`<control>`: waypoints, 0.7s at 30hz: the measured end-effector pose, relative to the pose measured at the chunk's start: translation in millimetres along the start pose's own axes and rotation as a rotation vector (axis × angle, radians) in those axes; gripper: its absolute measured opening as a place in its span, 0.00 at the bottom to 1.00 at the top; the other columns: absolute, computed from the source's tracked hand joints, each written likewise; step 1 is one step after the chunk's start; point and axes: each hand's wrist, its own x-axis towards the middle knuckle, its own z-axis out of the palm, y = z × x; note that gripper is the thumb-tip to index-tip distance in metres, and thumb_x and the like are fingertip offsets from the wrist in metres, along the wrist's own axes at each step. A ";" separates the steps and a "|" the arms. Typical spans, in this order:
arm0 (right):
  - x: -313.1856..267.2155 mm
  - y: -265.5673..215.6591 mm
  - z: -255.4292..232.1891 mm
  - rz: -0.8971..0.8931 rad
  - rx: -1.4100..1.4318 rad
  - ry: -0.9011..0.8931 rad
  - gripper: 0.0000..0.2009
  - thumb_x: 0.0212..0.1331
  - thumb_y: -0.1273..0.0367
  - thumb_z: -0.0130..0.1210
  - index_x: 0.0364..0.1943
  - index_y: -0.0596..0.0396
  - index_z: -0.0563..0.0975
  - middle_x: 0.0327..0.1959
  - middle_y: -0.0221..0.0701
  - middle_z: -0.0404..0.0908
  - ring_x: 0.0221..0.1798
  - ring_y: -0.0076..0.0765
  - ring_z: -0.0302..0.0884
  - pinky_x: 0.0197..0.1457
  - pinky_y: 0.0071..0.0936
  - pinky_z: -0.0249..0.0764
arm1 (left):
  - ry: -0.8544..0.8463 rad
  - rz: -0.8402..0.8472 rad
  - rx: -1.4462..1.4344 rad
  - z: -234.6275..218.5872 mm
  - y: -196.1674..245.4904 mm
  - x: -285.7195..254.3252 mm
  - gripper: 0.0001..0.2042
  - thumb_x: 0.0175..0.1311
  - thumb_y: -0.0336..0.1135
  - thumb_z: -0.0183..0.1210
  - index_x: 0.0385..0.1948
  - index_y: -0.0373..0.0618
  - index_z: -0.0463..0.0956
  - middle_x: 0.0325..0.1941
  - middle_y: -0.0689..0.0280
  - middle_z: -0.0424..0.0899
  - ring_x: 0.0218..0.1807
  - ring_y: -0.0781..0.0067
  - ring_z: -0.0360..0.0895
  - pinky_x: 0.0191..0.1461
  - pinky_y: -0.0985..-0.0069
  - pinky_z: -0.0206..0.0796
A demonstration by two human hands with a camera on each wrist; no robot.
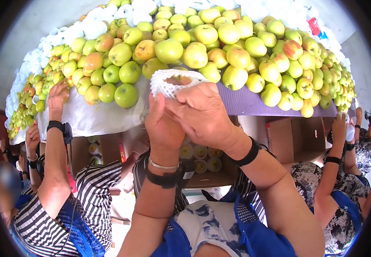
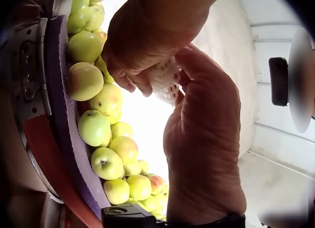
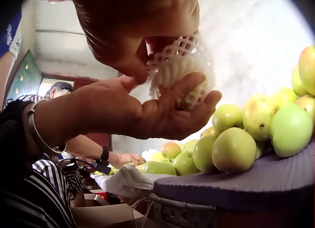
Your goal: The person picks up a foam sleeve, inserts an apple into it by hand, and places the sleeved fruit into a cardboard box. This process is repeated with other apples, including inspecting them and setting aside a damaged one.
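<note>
A white foam net sleeve [image 1: 162,84] wraps an apple [image 1: 180,80], whose reddish skin shows through the opening in the head view. My left hand [image 1: 165,128] holds the sleeved apple from below; in the right wrist view its fingers [image 3: 189,85] curl round the side of the net. From above, my right hand [image 1: 209,113] grips the net's edge between thumb and curled fingers. Through the mesh in the right wrist view the apple looks pale. Just beyond both hands lies a large heap of green-yellow apples [image 1: 168,51], some blushed red.
The heap sits on a table with a purple corrugated cover [image 1: 254,103] and white cloth [image 1: 104,122]. Foam nets [image 1: 95,29] lie behind the apples. Below, an open carton holds several sleeved apples [image 1: 200,152]; an open cardboard box [image 1: 307,139] stands right. Other people work on both sides.
</note>
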 end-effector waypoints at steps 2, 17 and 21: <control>-1.2 0.9 -4.7 0.055 0.152 -0.007 0.09 0.40 0.74 0.61 0.29 0.56 0.77 0.30 0.31 0.72 0.36 0.36 0.71 0.39 0.31 0.65 | 0.015 -0.008 -0.084 -5.7 1.4 -0.1 0.24 0.63 0.40 0.49 0.57 0.37 0.57 0.57 0.55 0.67 0.59 0.60 0.65 0.64 0.62 0.55; 7.4 8.6 -26.0 0.743 0.557 0.123 0.14 0.44 0.78 0.58 0.39 0.56 0.75 0.27 0.23 0.64 0.28 0.16 0.62 0.30 0.14 0.62 | -0.089 -0.055 -0.199 -11.7 0.6 -2.8 0.27 0.61 0.36 0.52 0.61 0.41 0.55 0.64 0.59 0.62 0.64 0.59 0.60 0.67 0.58 0.52; 9.0 9.1 -33.0 0.550 0.294 0.035 0.17 0.43 0.78 0.57 0.41 0.54 0.76 0.34 0.27 0.71 0.32 0.22 0.67 0.35 0.18 0.65 | -0.053 -0.018 -0.151 -9.7 -3.6 -2.1 0.25 0.62 0.34 0.51 0.61 0.41 0.55 0.64 0.59 0.62 0.65 0.60 0.60 0.67 0.59 0.52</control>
